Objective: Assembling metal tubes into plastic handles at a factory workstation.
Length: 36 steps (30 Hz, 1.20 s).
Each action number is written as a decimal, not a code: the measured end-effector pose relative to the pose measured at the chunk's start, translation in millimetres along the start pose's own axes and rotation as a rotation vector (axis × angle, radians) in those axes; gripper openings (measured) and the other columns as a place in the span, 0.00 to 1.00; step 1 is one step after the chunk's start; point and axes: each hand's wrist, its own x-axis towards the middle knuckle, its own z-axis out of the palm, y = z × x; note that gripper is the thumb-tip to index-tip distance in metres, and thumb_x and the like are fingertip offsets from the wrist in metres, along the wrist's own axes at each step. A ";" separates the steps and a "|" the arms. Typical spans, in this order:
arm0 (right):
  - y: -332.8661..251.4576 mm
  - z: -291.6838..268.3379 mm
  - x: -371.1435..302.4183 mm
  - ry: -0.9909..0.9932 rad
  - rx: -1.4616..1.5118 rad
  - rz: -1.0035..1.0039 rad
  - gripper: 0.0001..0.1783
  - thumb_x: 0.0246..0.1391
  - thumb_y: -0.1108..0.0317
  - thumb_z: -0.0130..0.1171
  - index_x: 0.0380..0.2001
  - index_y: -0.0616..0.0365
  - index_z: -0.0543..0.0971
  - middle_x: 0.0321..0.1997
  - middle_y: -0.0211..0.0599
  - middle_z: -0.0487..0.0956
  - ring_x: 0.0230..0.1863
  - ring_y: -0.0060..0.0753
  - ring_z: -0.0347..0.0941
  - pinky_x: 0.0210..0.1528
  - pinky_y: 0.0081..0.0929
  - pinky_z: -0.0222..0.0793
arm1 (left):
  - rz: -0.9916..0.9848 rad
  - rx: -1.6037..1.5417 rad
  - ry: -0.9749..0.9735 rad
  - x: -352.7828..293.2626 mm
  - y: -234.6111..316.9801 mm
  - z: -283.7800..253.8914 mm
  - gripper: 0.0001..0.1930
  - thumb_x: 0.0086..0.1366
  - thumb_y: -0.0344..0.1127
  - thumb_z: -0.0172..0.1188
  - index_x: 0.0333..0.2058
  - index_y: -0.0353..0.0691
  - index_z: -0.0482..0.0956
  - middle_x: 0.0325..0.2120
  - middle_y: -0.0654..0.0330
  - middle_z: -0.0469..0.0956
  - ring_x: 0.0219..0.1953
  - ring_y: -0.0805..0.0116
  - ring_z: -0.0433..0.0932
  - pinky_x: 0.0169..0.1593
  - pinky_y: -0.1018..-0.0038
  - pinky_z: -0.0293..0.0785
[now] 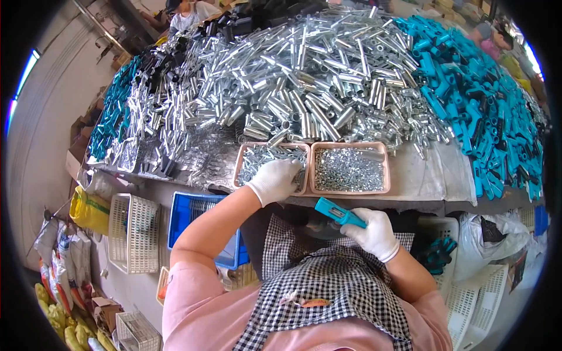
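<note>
My gloved left hand (pixel 276 181) reaches over the front edge of a pink tray (pixel 236 177) of thin metal pins (pixel 260 157). Its fingers are curled down among the pins; whatever they pinch is hidden. In front of my apron, below the table edge, my gloved right hand (pixel 373 233) is closed round a teal plastic handle (pixel 336 212) with a metal strip set in its upper face. The handle points up and to the left. Beside the first tray stands a second pink tray (pixel 386 178), filled with small shiny metal pieces (pixel 349 169).
A large heap of metal tubes (pixel 316 76) covers the table's back. Teal plastic parts (pixel 468 105) are piled at right, more at far left. Below stand a white crate (pixel 134 234), a blue bin (pixel 175 225) and white baskets (pixel 477 304). Other people (pixel 190 14) are beyond the heap.
</note>
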 end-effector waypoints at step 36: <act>-9.9 3.2 -12.5 0.163 -0.408 -0.189 0.16 0.40 0.55 0.73 0.26 0.51 0.80 0.23 0.41 0.79 0.24 0.48 0.78 0.27 0.39 0.72 | 0.399 -0.416 0.654 -46.1 126.4 33.8 0.14 0.50 0.20 0.64 0.34 0.37 0.71 0.38 0.52 0.79 0.43 0.50 0.79 0.50 0.58 0.75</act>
